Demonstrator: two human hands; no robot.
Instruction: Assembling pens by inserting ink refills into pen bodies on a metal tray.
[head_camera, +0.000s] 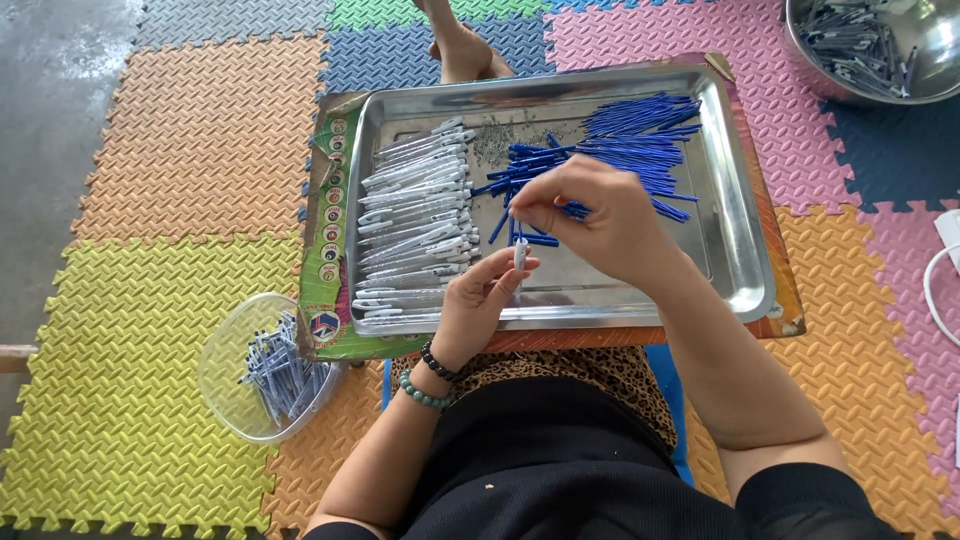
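Your left hand (478, 300) pinches a small white pen barrel (521, 254) upright above the near edge of the metal tray (735, 250). Your right hand (590, 215) hovers over the tray's middle, fingers closed on a thin blue refill (518, 232) that meets the barrel's top. Inside the tray, white barrels (415, 225) lie stacked at its left end and loose blue refills (620, 145) heap toward its far right. Left of the tray sits a clear bowl (225, 375) of assembled pieces; beyond the tray's far right corner stands a steel bowl (925, 60).
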